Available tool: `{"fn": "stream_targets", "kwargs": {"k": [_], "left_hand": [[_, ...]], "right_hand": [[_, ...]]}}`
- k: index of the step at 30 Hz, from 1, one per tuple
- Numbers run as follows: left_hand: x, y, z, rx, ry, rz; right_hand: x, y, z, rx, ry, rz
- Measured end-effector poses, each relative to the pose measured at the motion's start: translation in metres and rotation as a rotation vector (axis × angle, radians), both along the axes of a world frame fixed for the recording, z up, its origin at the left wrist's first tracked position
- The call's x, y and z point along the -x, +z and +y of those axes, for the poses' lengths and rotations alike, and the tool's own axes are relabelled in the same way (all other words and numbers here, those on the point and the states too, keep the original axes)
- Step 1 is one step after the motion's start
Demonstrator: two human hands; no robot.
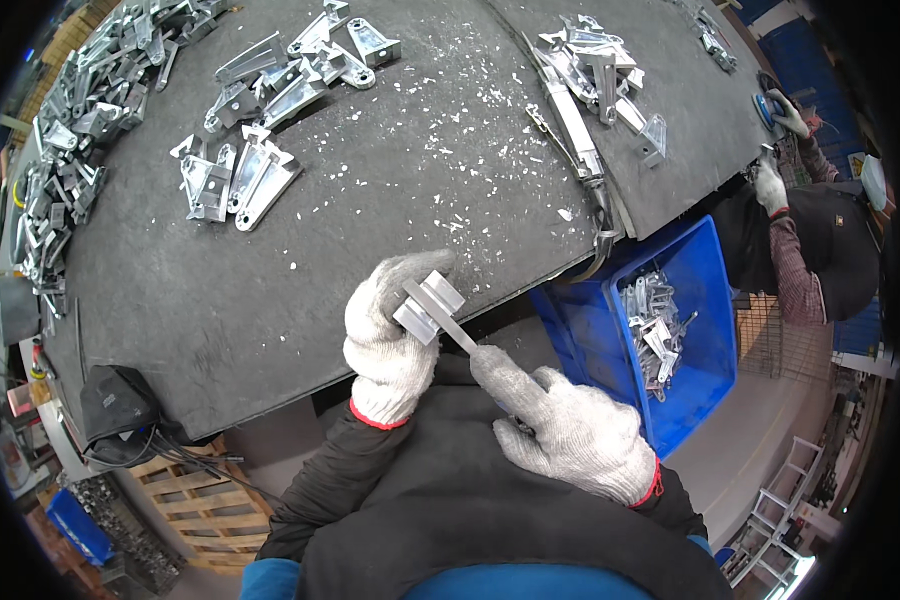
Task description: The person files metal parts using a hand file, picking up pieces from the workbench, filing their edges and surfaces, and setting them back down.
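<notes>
My left hand (pixel 382 335), in a white knit glove with a red cuff, grips a small silver metal bracket (pixel 446 290) near the table's front edge. In my right hand (pixel 580 430), gloved the same way, is a flat metal file (pixel 454 329), its index finger stretched along the tool. The file's blade lies across the bracket and touches it. My right palm hides the file's other end. Part of the bracket is covered by my left fingers and the blade.
Metal brackets lie on the dark table (pixel 370 200) in a near pile (pixel 235 180), a far-left heap (pixel 80 120) and a right pile (pixel 600 70). A slim silver power tool (pixel 575 130) rests among shavings. A blue bin (pixel 705 340) holds brackets. At right, a co-worker's gloved hand (pixel 770 188) shows.
</notes>
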State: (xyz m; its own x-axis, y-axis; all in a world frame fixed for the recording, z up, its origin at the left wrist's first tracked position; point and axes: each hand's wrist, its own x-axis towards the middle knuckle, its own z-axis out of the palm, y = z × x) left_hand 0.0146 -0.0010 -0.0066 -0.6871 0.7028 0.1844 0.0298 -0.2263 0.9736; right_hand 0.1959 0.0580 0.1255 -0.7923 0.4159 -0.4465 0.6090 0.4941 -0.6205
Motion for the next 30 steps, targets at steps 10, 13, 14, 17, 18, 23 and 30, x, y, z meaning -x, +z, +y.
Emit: {"fn": "stream_targets", "kwargs": {"k": [10,13,14,17,18,23,30], "left_hand": [[0.002,-0.001,0.0,0.023,-0.003,0.037],[0.001,0.007,-0.001,0.125,-0.024,0.065],[0.0,0.006,0.0,0.125,-0.026,0.062],[0.0,0.001,-0.001,0.051,-0.021,-0.022],[0.001,0.0,-0.002,0.039,-0.031,-0.019],[0.0,0.006,-0.001,0.095,-0.045,-0.043],[0.002,0.004,0.001,0.032,-0.047,0.008]], "right_hand": [[0.009,0.013,0.002,-0.03,0.037,-0.231],[0.004,0.008,0.004,0.038,0.0,-0.212],[0.0,0.005,0.004,0.042,-0.034,-0.158],[0.003,0.01,0.002,0.063,-0.026,-0.146],[0.005,0.013,0.003,0.067,0.011,-0.19],[0.001,0.007,0.003,0.055,-0.043,-0.14],[0.001,0.007,0.003,-0.011,-0.041,-0.161]]}}
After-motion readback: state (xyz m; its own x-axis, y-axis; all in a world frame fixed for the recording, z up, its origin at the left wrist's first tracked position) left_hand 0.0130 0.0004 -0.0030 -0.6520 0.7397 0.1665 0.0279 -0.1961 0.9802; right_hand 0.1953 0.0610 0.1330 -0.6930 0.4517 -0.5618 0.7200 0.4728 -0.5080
